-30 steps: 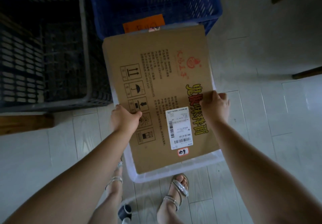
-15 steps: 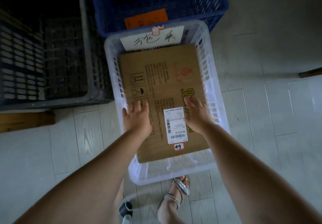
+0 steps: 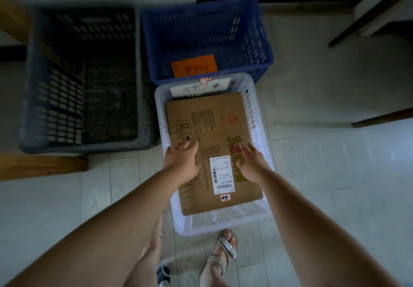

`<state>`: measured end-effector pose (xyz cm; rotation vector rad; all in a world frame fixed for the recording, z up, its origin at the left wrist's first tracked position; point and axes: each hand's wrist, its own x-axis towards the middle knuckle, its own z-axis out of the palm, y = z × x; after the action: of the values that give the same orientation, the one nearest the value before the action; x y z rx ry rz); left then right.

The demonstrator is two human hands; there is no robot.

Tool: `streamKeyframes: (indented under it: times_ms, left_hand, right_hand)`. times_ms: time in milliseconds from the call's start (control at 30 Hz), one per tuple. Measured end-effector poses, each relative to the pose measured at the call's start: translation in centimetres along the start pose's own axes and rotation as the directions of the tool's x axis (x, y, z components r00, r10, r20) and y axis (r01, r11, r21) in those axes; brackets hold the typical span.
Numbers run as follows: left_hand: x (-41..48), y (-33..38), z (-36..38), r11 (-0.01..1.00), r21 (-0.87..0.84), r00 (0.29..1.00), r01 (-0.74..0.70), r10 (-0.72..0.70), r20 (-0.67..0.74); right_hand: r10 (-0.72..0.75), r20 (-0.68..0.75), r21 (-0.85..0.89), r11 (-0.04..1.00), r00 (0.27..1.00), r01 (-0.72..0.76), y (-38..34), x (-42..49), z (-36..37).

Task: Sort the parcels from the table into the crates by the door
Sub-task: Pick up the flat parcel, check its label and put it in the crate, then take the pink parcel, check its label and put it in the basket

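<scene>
Three plastic crates stand together on a pale tiled floor (image 3: 324, 175): a dark grey crate (image 3: 58, 99) at left, a blue crate (image 3: 201, 23) beside it, and a white crate (image 3: 212, 226) just in front of the blue one. A flat cardboard parcel (image 3: 214, 128) lies face up inside the white crate, a white shipping label (image 3: 222, 175) near its close end. The person's left hand (image 3: 182, 162) and right hand (image 3: 252, 163) are poised over the parcel on either side of the label, fingers straight and loosely spread, gripping nothing. Whether they touch the cardboard cannot be told. An orange tag (image 3: 194, 65) hangs on the blue crate's near wall, and a handwritten white tag (image 3: 192, 88) on the white crate's far wall. A sandalled foot (image 3: 225, 246) stands by the white crate's near rim.
</scene>
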<state>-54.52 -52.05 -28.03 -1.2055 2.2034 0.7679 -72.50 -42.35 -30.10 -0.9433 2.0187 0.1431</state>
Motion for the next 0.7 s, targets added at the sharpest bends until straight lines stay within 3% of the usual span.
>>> streamKeyframes:
  times_ms: [200,400,567,700]
  left_hand:
    - [-10.2,2.4,-12.1,0.968,-0.233,0.953,-0.093,0.019,-0.302]
    - [-23.2,4.8,-23.3,0.829,-0.489,0.801,-0.272,-0.087,-0.593]
    - [-33.2,4.0,-30.2,0.711,-0.560,0.647,-0.424,-0.194,-0.737]
    - [-40.2,0.2,-35.8,0.606,-0.560,0.509,-0.565,-0.278,-0.814]
  right_hand:
    - [-0.082,-0.375,0.328,0.920,0.923,0.215,-7.5,-11.7,-11.1]
    - [-0.134,-0.563,0.478,0.752,0.816,0.454,-14.9,-24.8,-19.3]
    - [-0.206,-0.681,0.463,0.622,0.702,0.631,-20.9,-34.0,-23.8]
    - [-0.346,-0.766,0.325,0.520,0.543,0.790,-28.8,-41.1,-26.6]
